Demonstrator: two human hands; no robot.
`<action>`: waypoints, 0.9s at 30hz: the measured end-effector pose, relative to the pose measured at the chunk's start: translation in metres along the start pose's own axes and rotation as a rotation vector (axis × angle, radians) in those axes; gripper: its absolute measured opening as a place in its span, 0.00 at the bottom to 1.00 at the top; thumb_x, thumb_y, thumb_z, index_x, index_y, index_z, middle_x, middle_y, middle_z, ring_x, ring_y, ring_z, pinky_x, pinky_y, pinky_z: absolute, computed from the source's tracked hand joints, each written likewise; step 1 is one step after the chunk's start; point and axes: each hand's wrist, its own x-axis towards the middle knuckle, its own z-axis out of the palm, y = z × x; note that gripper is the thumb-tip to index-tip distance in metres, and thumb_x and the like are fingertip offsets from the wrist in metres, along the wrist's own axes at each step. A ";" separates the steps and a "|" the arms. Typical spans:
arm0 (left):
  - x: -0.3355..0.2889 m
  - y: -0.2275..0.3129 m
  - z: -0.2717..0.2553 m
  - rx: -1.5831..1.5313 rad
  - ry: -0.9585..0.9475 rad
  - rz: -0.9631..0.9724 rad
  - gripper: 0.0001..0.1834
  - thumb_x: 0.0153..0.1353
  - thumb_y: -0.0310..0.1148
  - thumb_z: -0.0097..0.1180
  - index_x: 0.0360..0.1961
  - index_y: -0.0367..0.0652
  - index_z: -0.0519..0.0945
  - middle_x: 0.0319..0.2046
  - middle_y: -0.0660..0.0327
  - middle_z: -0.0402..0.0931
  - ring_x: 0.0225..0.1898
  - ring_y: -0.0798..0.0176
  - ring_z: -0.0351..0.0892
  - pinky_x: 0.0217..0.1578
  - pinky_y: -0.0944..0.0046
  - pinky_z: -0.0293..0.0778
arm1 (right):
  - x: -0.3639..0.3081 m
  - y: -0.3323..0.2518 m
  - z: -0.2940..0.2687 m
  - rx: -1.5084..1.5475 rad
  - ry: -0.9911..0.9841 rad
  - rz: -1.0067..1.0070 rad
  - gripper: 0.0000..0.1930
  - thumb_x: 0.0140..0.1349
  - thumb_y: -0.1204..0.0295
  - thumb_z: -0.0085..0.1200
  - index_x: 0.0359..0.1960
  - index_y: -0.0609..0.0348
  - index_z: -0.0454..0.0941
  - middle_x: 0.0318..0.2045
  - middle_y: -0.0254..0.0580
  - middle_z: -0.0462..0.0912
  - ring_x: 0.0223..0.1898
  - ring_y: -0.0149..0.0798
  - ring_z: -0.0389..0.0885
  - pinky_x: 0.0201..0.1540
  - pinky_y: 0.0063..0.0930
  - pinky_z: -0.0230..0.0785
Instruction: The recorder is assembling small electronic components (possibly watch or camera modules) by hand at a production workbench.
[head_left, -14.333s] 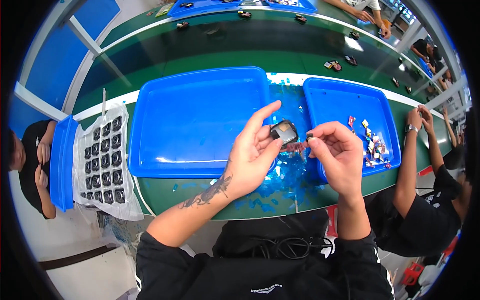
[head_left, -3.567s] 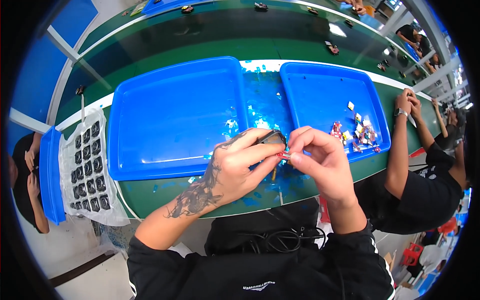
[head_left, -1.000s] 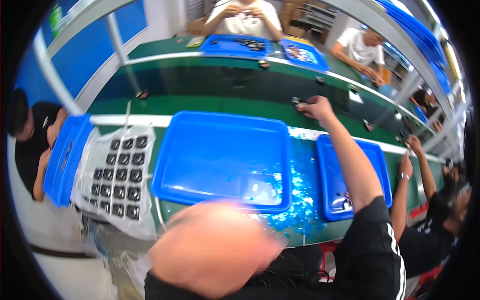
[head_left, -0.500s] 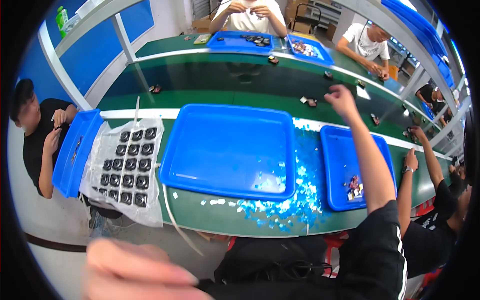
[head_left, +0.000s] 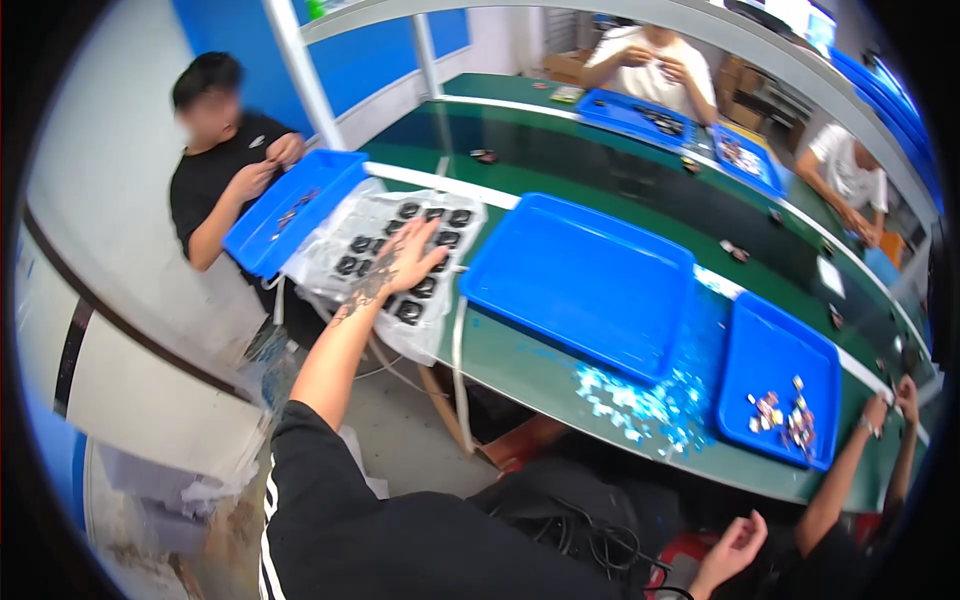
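My left hand (head_left: 415,258) lies palm down with fingers spread over several square black parts with round centres (head_left: 409,312). These sit in rows on a white plastic sheet (head_left: 432,335), and the hand and forearm hide some of them. Nothing shows in its fingers; whether the fingertips touch a part I cannot tell. Down by the lower edge, below the table, my right hand (head_left: 738,545) hangs with loosely bent fingers and nothing visible in it. A large blue tray (head_left: 580,285) lies to the right of the parts, with only its bare bottom showing.
Blue and white film scraps (head_left: 650,408) litter the green table. A blue tray (head_left: 775,370) on the right holds small reddish and white pieces. At left, a person holds something small above a blue bin (head_left: 330,215). Small parts lie on the dark conveyor belt (head_left: 620,180); others work beyond.
The view has turned left. My left hand has moved from the lower edge onto the black parts. My right hand has come back from over the belt to below the table edge.
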 end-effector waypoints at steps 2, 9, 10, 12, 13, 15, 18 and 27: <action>0.005 -0.003 0.011 0.092 0.041 -0.008 0.34 0.67 0.55 0.44 0.65 0.42 0.67 0.68 0.48 0.61 0.70 0.49 0.57 0.69 0.53 0.52 | -0.029 0.028 -0.007 0.128 -0.041 0.278 0.17 0.64 0.79 0.54 0.55 0.64 0.72 0.39 0.36 0.74 0.34 0.25 0.71 0.37 0.17 0.66; 0.018 -0.026 0.012 0.105 0.244 0.070 0.16 0.64 0.43 0.52 0.43 0.42 0.77 0.43 0.52 0.76 0.52 0.46 0.70 0.54 0.51 0.66 | -0.068 0.012 -0.017 0.102 -0.031 0.366 0.16 0.60 0.80 0.57 0.50 0.62 0.74 0.38 0.39 0.77 0.31 0.27 0.75 0.34 0.19 0.71; 0.026 -0.033 0.017 0.126 0.307 0.103 0.15 0.65 0.44 0.52 0.36 0.41 0.76 0.39 0.53 0.75 0.48 0.46 0.71 0.50 0.49 0.66 | -0.072 0.012 -0.019 0.100 -0.020 0.365 0.16 0.59 0.80 0.57 0.50 0.62 0.75 0.38 0.40 0.77 0.31 0.27 0.75 0.33 0.19 0.71; 0.035 -0.019 0.023 0.133 0.264 0.094 0.16 0.65 0.44 0.52 0.30 0.40 0.74 0.37 0.51 0.74 0.45 0.44 0.71 0.46 0.48 0.66 | -0.081 0.014 -0.024 0.086 0.026 0.378 0.16 0.58 0.80 0.58 0.49 0.62 0.75 0.38 0.40 0.77 0.30 0.27 0.75 0.33 0.20 0.71; 0.037 -0.016 0.024 0.124 0.264 0.091 0.17 0.65 0.44 0.52 0.29 0.39 0.74 0.36 0.50 0.74 0.43 0.43 0.71 0.45 0.47 0.66 | -0.085 0.015 -0.026 0.084 0.036 0.375 0.16 0.58 0.79 0.58 0.49 0.62 0.75 0.39 0.41 0.78 0.30 0.27 0.75 0.32 0.20 0.71; 0.037 -0.022 0.024 0.133 0.296 0.072 0.17 0.65 0.43 0.52 0.29 0.37 0.74 0.32 0.47 0.75 0.38 0.40 0.73 0.43 0.46 0.67 | -0.090 0.015 -0.026 0.067 0.034 0.370 0.16 0.57 0.79 0.59 0.49 0.61 0.75 0.39 0.41 0.78 0.29 0.28 0.76 0.32 0.21 0.71; 0.041 -0.020 0.028 0.078 0.410 0.094 0.17 0.64 0.42 0.53 0.29 0.37 0.76 0.32 0.47 0.78 0.39 0.42 0.75 0.42 0.47 0.70 | -0.090 0.020 -0.021 0.076 0.034 0.390 0.16 0.57 0.79 0.59 0.48 0.60 0.76 0.39 0.41 0.79 0.30 0.28 0.76 0.32 0.22 0.72; 0.062 -0.023 0.021 0.092 0.052 -0.006 0.24 0.60 0.49 0.50 0.28 0.36 0.82 0.31 0.41 0.80 0.36 0.40 0.81 0.37 0.43 0.73 | -0.073 0.043 0.005 0.148 -0.161 0.348 0.16 0.60 0.77 0.58 0.50 0.64 0.75 0.40 0.41 0.80 0.41 0.34 0.78 0.46 0.27 0.71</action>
